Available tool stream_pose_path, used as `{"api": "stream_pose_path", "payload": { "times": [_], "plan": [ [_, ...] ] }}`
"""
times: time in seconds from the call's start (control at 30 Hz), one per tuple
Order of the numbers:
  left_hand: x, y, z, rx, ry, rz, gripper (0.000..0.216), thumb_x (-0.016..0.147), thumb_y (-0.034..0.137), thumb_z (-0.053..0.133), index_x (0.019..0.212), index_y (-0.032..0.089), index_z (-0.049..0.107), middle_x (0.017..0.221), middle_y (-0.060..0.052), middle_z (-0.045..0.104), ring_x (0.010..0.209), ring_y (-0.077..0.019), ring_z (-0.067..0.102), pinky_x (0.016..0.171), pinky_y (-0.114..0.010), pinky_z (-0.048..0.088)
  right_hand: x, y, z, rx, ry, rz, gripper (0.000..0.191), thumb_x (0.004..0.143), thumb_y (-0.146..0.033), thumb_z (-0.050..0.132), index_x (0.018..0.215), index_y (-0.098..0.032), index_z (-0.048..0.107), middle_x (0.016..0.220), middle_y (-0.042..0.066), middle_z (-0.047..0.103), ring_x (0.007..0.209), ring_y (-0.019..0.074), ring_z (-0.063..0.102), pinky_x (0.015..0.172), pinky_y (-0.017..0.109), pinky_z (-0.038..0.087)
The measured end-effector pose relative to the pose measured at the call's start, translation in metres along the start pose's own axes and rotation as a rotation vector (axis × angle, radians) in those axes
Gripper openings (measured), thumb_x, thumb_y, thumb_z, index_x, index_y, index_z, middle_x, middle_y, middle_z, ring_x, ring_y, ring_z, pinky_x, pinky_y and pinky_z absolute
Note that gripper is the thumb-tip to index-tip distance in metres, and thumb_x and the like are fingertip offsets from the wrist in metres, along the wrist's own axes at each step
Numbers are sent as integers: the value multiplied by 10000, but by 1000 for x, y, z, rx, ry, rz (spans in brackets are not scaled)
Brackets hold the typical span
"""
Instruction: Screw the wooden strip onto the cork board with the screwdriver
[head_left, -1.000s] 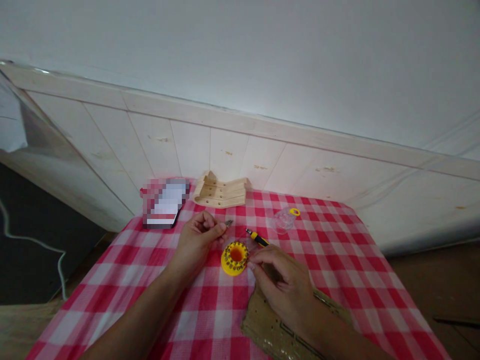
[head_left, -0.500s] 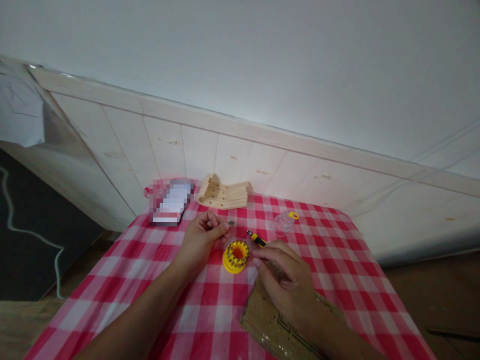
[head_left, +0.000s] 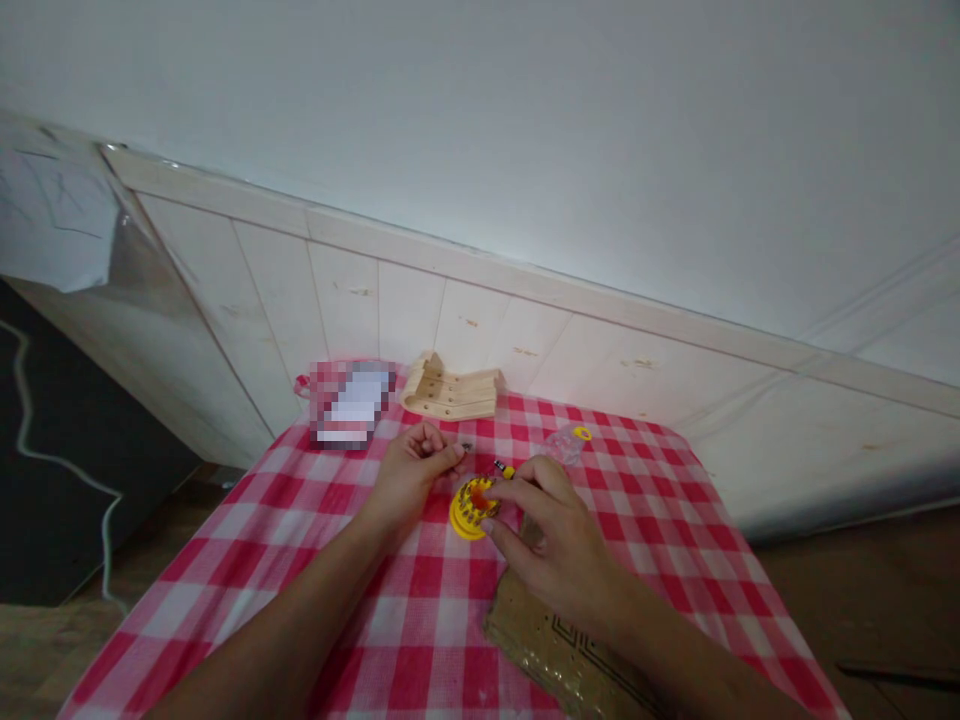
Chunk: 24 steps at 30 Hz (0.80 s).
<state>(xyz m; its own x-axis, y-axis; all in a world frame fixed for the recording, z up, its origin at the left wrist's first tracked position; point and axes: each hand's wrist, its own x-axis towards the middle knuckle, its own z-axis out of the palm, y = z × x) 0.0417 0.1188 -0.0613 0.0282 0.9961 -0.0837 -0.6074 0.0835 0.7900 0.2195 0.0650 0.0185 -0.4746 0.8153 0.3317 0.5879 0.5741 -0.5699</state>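
Observation:
My left hand point(head_left: 420, 462) is closed in a pinch, with small dark metal bits point(head_left: 466, 447) poking out past the thumb tip. Just to its right stands a round yellow bit holder point(head_left: 469, 525), ringed with several screwdriver bits around an orange-red centre. The thumb and index finger of my right hand point(head_left: 551, 515) close in on the holder's right rim; what is between their tips I cannot make out. Behind the right fingers a black-and-yellow screwdriver point(head_left: 506, 469) lies on the cloth, its handle mostly hidden by the hand.
A clear plastic cover with a yellow ring point(head_left: 583, 433) lies beyond my right hand. At the back are a wooden stand point(head_left: 454, 395) and a blurred-out phone point(head_left: 352, 405). A brown patterned wallet-like item point(head_left: 540, 640) lies under my right forearm. Checked cloth point(head_left: 420, 600) covers the table.
My right hand has moved left from beside the holder onto its right rim, and now covers more of the screwdriver. The left hand stays almost still with its bits.

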Motion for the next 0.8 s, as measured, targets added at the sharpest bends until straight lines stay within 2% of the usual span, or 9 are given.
{"api": "stream_pose_path", "payload": {
  "times": [0.17, 0.4, 0.6, 0.7, 0.8],
  "plan": [
    [-2, 1, 1, 2, -14, 30, 399, 650, 219, 857, 638, 180, 460, 530, 62, 569, 509, -94, 579, 504, -185, 427, 7, -1, 5, -52, -34, 5, 111, 841, -93, 660, 891, -181, 707, 887, 61, 539, 844, 205, 561, 723, 354, 507],
    [-1, 2, 0, 8, -20, 20, 402, 642, 244, 866, 650, 176, 469, 593, 23, 636, 527, -98, 578, 514, -193, 423, 18, -2, -3, 79, 47, 124, 91, 802, -111, 668, 792, -200, 684, 811, 34, 614, 787, 182, 608, 699, 327, 508],
    [-2, 3, 1, -27, -38, -12, 424, 633, 263, 877, 651, 176, 463, 619, 7, 656, 531, -105, 588, 514, -197, 431, 39, 18, -10, 514, 138, 325, 80, 892, -289, 589, 858, -219, 571, 762, 21, 709, 696, 171, 692, 635, 314, 560],
    [-3, 5, 2, -35, -41, -17, 415, 634, 259, 878, 655, 175, 472, 605, 16, 646, 536, -103, 590, 532, -201, 444, 49, 32, -6, 546, 71, 292, 101, 868, -280, 621, 942, -212, 637, 747, 11, 718, 687, 165, 693, 660, 320, 568],
    [-2, 6, 2, -38, -47, -9, 386, 633, 259, 877, 677, 172, 504, 608, 21, 644, 548, -106, 599, 535, -201, 449, 55, 41, 1, 513, 12, 237, 166, 866, -237, 602, 992, -234, 710, 819, 8, 740, 744, 163, 695, 716, 339, 568]
  ]
}}
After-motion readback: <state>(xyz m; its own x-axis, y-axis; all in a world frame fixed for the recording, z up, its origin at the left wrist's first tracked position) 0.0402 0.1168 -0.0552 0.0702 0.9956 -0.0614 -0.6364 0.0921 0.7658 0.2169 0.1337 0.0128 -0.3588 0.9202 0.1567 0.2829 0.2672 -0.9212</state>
